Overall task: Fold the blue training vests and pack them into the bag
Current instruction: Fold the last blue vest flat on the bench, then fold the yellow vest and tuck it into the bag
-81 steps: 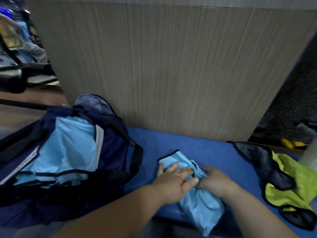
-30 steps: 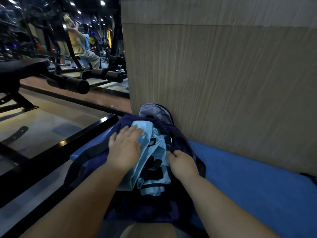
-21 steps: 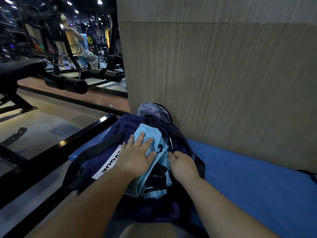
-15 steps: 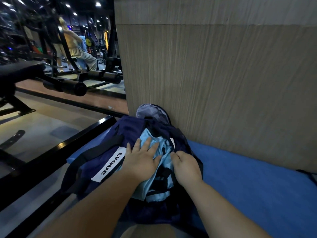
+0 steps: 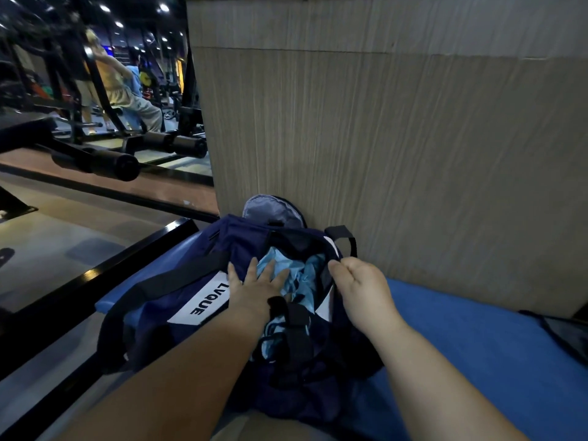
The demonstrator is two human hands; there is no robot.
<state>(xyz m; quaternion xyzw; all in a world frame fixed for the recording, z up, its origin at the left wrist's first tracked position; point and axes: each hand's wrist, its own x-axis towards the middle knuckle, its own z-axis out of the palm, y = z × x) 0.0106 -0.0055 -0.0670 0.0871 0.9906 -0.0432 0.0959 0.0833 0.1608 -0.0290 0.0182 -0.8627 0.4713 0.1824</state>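
Several light-blue vests point(image 5: 280, 262) are inside the bag point(image 5: 235, 246) (exact count unclear, they're bunched into one wad). The bag lies on the blue bench point(image 5: 477, 345) with its far end against the wood panel point(image 5: 381, 154) and its mouth open toward you.

Hands:
- Your left hand point(image 5: 254, 292) has its fingers straight and spread, flat on the vests at the left rim, pressing down. It grips nothing.
- Your right hand point(image 5: 359, 291) has its fingers curled, pinching the bag's right rim and pulling the mouth wide.

Status, my read:
- Done: every blue vest in view is in the bag, so folding and loading look mostly finished.
- In hand: tamping. The wad sits about level with the rim, not well below it.
- Fold quality: the top layer looks crumpled rather than flat, so you may want to smooth it before calling it packed.
- Watch: a black strap point(image 5: 294, 326) lies across the near part of the opening, over the vests. Move it clear if you push deeper.
- Open item: a dark-edged cloth point(image 5: 566, 332) sits at the bench's far right, cropped by the frame. I can't tell what it is or whether it belongs to this job, so check it.

Near the end, pending that check.
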